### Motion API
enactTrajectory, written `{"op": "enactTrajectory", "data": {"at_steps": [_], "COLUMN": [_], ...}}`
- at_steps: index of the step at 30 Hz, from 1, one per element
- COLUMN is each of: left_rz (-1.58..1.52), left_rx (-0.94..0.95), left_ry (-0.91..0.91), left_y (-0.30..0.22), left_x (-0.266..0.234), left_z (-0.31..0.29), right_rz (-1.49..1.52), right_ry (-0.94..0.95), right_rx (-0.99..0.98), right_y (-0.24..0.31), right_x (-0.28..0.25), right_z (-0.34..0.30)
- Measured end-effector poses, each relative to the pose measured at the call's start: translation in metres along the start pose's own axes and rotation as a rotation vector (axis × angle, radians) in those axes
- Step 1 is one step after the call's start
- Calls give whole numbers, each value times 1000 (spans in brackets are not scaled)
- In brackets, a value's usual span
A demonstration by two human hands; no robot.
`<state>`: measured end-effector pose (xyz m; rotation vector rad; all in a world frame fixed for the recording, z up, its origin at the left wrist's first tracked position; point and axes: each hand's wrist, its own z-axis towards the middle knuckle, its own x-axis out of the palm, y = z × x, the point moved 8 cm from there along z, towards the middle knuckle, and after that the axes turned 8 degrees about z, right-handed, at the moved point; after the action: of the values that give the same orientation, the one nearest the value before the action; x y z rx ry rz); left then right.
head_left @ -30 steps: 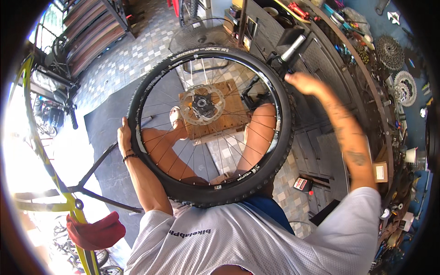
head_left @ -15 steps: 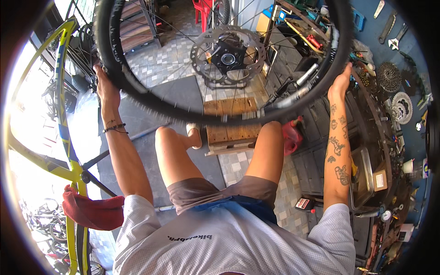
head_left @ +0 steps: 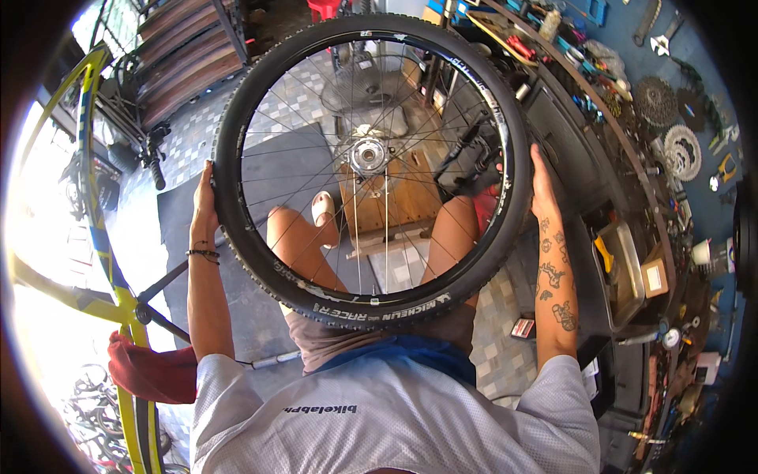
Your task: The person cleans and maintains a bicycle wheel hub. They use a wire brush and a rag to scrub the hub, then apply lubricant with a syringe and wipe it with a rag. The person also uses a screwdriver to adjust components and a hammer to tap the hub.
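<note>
A bicycle wheel with a knobbly black tyre, a black rim and thin spokes is held up in front of my lap, its flat face toward me. A silver hub sits at its middle. My left hand presses on the tyre's left edge. On the opposite edge my right hand bears against the tyre, so the wheel is held between both hands. Some fingers of each hand are hidden along or behind the tyre. Through the spokes a wooden stool shows between my knees.
To my left stands a yellow bicycle frame with a red cloth hanging on it. A cluttered workbench runs along the right, bearing a metal tray. Tools and chainrings hang on the blue wall. Wooden steps rise at the far left.
The wheel has come lower and nearer my lap, and now shows whole. The brake disc seen at the hub before is out of sight; a silver hub face shows instead. Both hands moved with it.
</note>
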<state>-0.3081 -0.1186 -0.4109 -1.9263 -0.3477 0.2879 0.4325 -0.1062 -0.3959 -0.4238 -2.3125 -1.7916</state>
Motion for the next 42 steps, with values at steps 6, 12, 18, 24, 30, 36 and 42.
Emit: {"op": "enactTrajectory", "data": {"at_steps": [6,12,18,24,30,36,42], "left_rz": [273,371,716,727,968,1283,997], "left_rx": [245,68,191,172,388,541,349], "left_ry": [-19,-38,-170,-241,-370,-203,-241], "left_y": [28,82,123,130,91,82,70], "left_x": [-8,1,-12,-24,-3,22,24], "left_z": [-5,24,46,60,16,10,-17], "right_rz": [-187,-684,-995,-960,-1355,-973,-1075], "right_ry": [-335,-429,-528,-406,-887,-1003,-1031], "right_rx": [-30,-271,-170,-729,-777,-254,-64], "right_y": [-38,-74,-68,100,348,418,403], "right_x": [-41,-79,-69,-5,-159,-353,-410], "right_z": [-38,-10,-3,-88,-134,-152,-153]}}
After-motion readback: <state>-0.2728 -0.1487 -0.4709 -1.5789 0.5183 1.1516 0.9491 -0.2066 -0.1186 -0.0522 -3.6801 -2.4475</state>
